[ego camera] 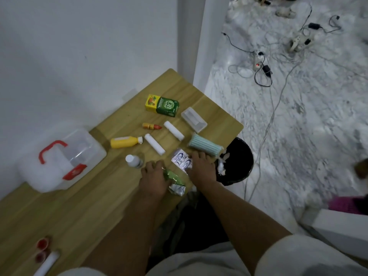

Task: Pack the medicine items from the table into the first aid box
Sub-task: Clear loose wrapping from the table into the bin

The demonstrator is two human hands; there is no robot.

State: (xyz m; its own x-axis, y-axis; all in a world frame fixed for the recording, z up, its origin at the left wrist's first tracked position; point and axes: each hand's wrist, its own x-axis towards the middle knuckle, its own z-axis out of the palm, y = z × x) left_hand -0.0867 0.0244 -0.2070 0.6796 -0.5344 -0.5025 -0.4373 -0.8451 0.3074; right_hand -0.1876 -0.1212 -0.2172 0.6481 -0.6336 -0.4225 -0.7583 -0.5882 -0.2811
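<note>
A clear first aid box [61,160] with a red handle stands closed at the table's left edge. Medicine items lie on the wooden table [83,206]: a green-yellow carton [162,105], a yellow bottle [125,142], a small orange tube [151,126], two white gauze rolls [173,130] [155,144], a stack of pale green masks [205,145], a small white-capped bottle [134,161]. My left hand [154,179] rests on a green foil sachet strip [175,182], fingers curled over it. My right hand [201,166] lies flat beside a silver blister pack [182,160], touching its edge.
A small clear plastic tray [194,120] sits near the table's far right edge. A black bin [237,164] with crumpled tissue stands just off the table's right edge. Cables and power strips [258,62] lie on the marble floor. Red-capped items [42,248] sit at the near left.
</note>
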